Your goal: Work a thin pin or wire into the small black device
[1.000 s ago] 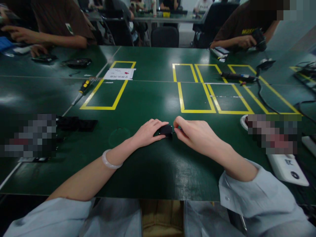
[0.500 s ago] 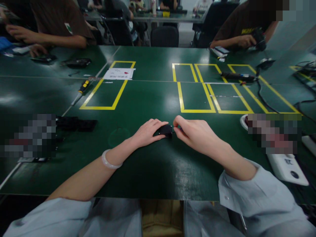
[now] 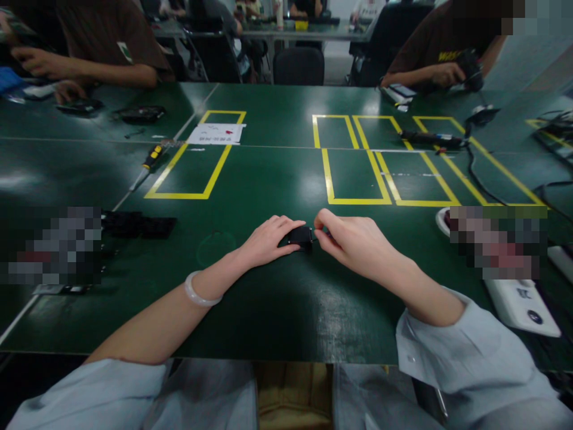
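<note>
A small black box-like part (image 3: 301, 236) lies on the green table (image 3: 277, 298) in front of me. My left hand (image 3: 271, 240) is closed around its left side, thumb on the near edge and fingers on the far edge. At its right end, my right hand (image 3: 344, 236) pinches something thin and dark between thumb and forefinger. This thin thing runs to the part's right face, but it is too small to name. Most of it is hidden by the fingers.
Yellow tape frames (image 3: 329, 176) mark the table beyond my hands. A yellow-black screwdriver (image 3: 152, 160) and a paper label (image 3: 216, 134) lie at left. Black parts (image 3: 138, 224) sit left of my arm, a white power strip (image 3: 521, 307) at right. Co-workers sit opposite.
</note>
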`<state>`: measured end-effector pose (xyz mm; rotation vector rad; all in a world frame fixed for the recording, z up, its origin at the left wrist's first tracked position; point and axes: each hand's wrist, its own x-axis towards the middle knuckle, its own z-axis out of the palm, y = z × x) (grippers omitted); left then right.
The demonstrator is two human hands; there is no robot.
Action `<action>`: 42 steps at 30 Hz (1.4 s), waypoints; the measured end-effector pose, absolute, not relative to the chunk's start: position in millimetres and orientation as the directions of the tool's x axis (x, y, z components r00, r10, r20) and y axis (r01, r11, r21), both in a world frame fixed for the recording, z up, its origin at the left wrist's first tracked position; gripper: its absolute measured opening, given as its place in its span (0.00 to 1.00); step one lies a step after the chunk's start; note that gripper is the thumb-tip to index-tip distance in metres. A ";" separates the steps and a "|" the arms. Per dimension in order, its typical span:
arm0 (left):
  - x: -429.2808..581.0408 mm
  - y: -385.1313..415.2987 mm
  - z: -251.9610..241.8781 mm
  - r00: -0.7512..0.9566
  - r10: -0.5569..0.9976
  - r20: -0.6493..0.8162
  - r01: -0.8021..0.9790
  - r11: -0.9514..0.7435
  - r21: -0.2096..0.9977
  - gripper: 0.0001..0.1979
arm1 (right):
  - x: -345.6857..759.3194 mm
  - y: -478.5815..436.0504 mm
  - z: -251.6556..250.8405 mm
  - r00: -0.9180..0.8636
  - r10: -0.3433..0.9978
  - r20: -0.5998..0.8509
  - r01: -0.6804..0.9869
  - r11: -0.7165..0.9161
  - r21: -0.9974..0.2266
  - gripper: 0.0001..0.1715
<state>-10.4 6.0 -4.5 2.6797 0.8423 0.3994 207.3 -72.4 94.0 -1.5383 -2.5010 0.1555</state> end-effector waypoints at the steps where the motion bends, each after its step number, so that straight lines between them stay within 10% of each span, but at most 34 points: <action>1: -10.5 6.0 -4.6 0.789 0.591 0.170 0.506 -0.781 0.366 0.25 | 207.3 -72.3 94.0 -0.438 0.892 0.116 0.871 0.453 -0.193 0.12; 42: -10.6 7.4 -6.7 0.787 0.593 0.167 0.513 -0.781 0.356 0.27 | 208.8 -73.2 100.8 -0.366 0.930 0.039 0.922 0.368 -0.118 0.14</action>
